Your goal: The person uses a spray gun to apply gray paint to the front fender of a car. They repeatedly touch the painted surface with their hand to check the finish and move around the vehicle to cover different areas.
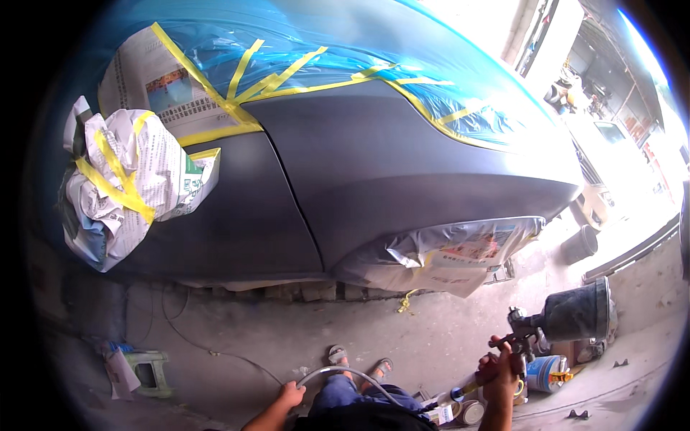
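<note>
My right hand [503, 370] is wrapped round the handle of a spray gun [523, 336], held at the right with its dark cup [577, 312] tilted on its side. Lower down, my left hand [291, 394] is closed on the grey air hose [334, 369], which arcs across my legs toward the gun. Ahead of both hands stands a car body with a matte dark grey fender [374, 144] and door [230, 230]. The gun is apart from the panels. Newspaper and yellow tape wrap the mirror [129, 187], and masking paper [460, 255] covers the wheel opening.
Blue plastic film [323, 29] drapes the car's upper part. A green stool [149, 372] stands at lower left, near the trailing hose on the floor. Cans [544, 373] sit by the right wall, below the gun. A dark bucket [579, 244] and a white vehicle [611, 158] are farther right.
</note>
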The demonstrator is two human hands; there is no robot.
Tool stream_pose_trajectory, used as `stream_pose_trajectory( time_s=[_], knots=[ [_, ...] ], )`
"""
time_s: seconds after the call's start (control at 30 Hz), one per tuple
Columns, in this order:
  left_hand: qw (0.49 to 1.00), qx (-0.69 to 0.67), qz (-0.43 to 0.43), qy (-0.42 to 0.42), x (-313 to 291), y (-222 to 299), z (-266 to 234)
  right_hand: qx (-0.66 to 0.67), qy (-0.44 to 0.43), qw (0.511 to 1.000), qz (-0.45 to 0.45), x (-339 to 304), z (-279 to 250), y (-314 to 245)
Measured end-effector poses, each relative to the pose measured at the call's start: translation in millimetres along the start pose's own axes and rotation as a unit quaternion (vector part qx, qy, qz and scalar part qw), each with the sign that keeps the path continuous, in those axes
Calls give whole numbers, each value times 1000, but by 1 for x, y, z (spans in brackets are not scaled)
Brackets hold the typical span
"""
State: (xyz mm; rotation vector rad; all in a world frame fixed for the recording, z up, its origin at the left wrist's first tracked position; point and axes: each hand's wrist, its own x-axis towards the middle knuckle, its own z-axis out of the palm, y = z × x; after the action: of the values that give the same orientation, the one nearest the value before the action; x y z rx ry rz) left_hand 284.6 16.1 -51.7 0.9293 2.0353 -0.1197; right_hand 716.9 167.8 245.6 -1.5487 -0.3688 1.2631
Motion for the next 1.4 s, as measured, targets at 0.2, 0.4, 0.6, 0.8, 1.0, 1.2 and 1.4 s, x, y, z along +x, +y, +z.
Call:
stream_pose_trajectory(
  time_s=[0.2, 0.4, 0.6, 0.8, 1.0, 1.2, 1.4],
  knots=[
    [999, -3, 33, -19, 20, 17, 7, -23, -114, 989, -91, -17, 21, -34],
    [997, 49, 38, -45, 17, 18, -20, -91, -339, 923, -161, -37, 98, -45],
    [998, 36, 31, -36, 34, 3, -18, -106, -441, 883, -117, -46, 160, -77],
    [992, 40, 105, -65, 37, 34, -28, -23, -174, 975, -134, -47, 118, -107],
    [970, 67, 191, -133, 39, 72, -25, 18, -1, 988, -154, -53, 68, -129],
    [962, 83, 218, -140, 46, 84, -32, 3, -26, 987, -160, -54, 90, -135],
    [978, 47, 178, -94, 55, 59, -40, -36, -266, 953, -140, -59, 151, -119]
  ],
)
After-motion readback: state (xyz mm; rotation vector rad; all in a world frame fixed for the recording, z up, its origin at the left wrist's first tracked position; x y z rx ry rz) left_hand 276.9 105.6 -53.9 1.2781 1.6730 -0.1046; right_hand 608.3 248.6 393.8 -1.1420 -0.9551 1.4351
